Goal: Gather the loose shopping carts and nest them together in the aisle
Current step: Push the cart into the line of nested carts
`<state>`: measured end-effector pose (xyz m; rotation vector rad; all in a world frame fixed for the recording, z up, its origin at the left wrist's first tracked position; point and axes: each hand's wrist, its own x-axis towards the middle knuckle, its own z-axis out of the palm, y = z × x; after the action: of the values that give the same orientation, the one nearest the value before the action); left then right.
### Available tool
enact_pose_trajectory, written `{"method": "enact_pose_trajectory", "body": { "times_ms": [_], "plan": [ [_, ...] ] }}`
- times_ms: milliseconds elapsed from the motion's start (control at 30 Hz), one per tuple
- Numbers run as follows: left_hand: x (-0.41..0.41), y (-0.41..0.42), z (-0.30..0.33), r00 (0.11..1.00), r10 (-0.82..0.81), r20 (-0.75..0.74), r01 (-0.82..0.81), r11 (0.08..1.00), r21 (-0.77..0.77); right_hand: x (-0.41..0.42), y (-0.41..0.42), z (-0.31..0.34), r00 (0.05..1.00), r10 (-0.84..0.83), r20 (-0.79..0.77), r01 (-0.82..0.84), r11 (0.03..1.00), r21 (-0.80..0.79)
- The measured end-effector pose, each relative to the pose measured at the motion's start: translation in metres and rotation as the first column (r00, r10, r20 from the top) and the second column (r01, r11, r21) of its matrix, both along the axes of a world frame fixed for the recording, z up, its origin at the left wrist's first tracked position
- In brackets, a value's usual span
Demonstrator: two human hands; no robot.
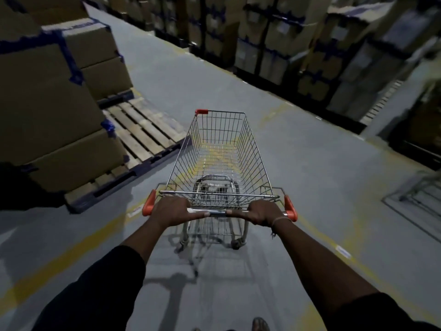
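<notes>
An empty wire shopping cart [220, 149] with orange corner caps stands on the grey floor straight ahead of me, basket pointing away. My left hand [170, 211] grips the left part of its metal handle bar. My right hand [261, 212] grips the right part of the same bar, a thin band on its wrist. Part of another wire cart [420, 194] shows at the right edge, blurred and cut off by the frame.
Stacked cardboard boxes [47, 111] sit on a wooden pallet [143, 132] close on the left, its corner near the cart's basket. Racks of boxes [298, 48] line the right side. Yellow lines mark the open aisle floor [181, 75] running ahead.
</notes>
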<state>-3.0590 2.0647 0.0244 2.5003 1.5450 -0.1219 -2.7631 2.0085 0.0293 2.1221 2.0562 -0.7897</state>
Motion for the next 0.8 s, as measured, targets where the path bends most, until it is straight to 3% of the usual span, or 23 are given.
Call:
{"method": "enact_pose_trajectory", "body": {
  "times_ms": [400,800],
  "plan": [
    [0.12,0.091,-0.002,0.933,-0.357,-0.048,0.358,0.934,0.019,0.081,-0.013,-0.007,0.948,-0.287,0.139,0.269,0.953,0.137],
    [0.299,0.156,0.006,0.854,-0.51,-0.097,0.516,0.855,0.043,0.221,0.01,-0.007,0.86,-0.479,0.175,0.438,0.87,0.228]
  ]
}}
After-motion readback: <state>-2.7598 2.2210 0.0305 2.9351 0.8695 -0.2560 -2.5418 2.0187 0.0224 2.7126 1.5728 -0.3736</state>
